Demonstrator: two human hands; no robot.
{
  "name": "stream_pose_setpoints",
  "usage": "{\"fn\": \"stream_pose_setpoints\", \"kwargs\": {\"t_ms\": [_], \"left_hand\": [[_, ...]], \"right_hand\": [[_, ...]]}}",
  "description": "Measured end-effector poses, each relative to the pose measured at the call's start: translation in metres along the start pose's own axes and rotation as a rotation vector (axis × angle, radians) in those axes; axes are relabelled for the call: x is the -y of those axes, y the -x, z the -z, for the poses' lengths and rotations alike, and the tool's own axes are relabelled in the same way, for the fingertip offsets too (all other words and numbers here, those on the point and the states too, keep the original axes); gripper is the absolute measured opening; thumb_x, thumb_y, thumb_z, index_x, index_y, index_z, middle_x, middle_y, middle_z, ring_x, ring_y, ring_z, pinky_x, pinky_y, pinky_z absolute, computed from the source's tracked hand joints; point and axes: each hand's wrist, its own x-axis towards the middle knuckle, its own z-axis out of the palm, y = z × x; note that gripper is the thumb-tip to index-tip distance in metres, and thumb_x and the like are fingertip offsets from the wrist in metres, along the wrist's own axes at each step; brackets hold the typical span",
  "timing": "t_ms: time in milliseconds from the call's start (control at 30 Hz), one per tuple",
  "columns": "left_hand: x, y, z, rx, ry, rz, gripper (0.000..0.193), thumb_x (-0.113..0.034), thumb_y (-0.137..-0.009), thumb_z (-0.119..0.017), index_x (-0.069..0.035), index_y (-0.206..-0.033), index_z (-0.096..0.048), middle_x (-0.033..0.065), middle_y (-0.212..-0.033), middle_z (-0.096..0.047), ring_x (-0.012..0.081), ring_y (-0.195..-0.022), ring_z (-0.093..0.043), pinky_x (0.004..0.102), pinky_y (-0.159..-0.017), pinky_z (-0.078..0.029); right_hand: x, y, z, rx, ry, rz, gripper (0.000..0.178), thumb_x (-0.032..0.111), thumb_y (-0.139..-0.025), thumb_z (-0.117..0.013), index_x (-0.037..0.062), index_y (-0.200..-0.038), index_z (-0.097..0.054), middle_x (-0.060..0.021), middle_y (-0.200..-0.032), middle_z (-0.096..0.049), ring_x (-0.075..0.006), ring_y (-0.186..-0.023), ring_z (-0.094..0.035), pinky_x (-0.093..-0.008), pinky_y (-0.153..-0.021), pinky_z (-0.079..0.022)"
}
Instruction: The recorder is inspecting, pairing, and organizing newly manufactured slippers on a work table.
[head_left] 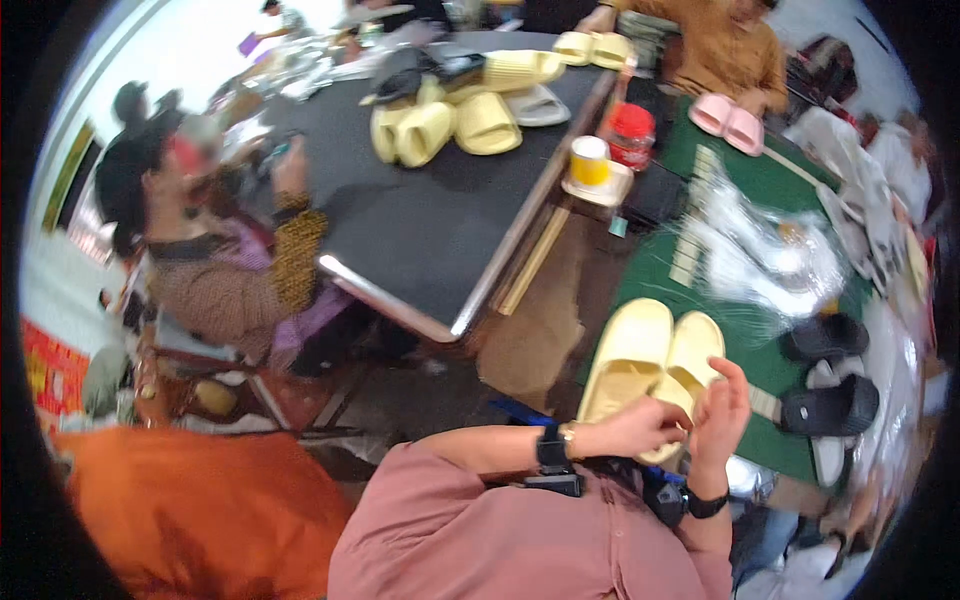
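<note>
A pair of pale yellow slide slippers lies side by side on the green tabletop just in front of me, the left slipper (640,335) beside the right slipper (697,345). My left hand (638,428) reaches across over their near ends, its fingers drawn together in a pinch; anything between them is too small to make out. Close beside it, my right hand (720,408) is raised with its fingers bent and partly apart, and nothing shows in it. Both hands partly cover the near part of the slippers.
Clear plastic bags (770,255) and black slippers (830,405) share the green table (650,270). A co-worker (735,60) handles pink slippers (727,122) at its far end. A red-lidded jar (631,135) and yellow cup (590,160) stand beside the dark table (400,220), which bears several slippers. Another person (225,260) sits left.
</note>
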Motion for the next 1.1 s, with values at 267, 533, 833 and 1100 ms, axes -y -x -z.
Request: {"fn": "stream_pose_setpoints", "kwargs": {"t_ms": [267,533,833,1100], "left_hand": [[0.012,0.001,-0.002,-0.168,0.231,0.013,0.02,-0.015,-0.089,-0.063,0.001,-0.1,-0.059,0.0112,-0.082,-0.067,0.0157,-0.072,-0.062,0.0316,-0.064,-0.05],[0.032,0.003,-0.01,-0.043,0.476,0.107,0.016,-0.011,-0.096,-0.055,-0.001,-0.106,-0.061,0.0031,-0.089,-0.064,0.0111,-0.08,-0.059,0.0276,-0.071,-0.05],[0.013,0.006,0.037,-0.333,0.589,0.054,0.015,-0.013,-0.097,-0.055,0.0,-0.1,-0.062,0.0033,-0.082,-0.064,0.0071,-0.069,-0.058,0.022,-0.065,-0.049],[0.019,0.033,0.059,-0.354,0.378,0.232,0.017,-0.016,-0.097,-0.053,-0.003,-0.09,-0.063,0.0,-0.075,-0.062,0.003,-0.06,-0.053,0.0181,-0.051,-0.041]], "right_hand": [[-0.01,0.0,-0.011,0.059,-0.231,-0.017,0.023,0.015,-0.097,-0.051,-0.0032,-0.111,-0.056,0.0077,-0.055,-0.033,-0.0004,-0.045,-0.028,-0.0197,-0.04,-0.022],[0.004,0.009,-0.018,0.172,-0.044,0.068,0.031,0.012,-0.095,-0.052,-0.0005,-0.124,-0.054,0.0045,-0.074,-0.046,-0.0028,-0.064,-0.043,-0.0187,-0.056,-0.036],[-0.002,0.034,0.016,0.221,0.847,-0.04,0.025,0.018,-0.087,-0.06,0.005,-0.108,-0.065,-0.0187,-0.064,-0.061,-0.0359,-0.06,-0.063,-0.0419,-0.057,-0.049],[-0.02,0.055,0.044,0.132,1.014,0.189,0.007,0.013,-0.083,-0.066,0.0065,-0.087,-0.066,-0.0122,-0.075,-0.062,-0.0322,-0.068,-0.062,-0.0398,-0.059,-0.049]]}}
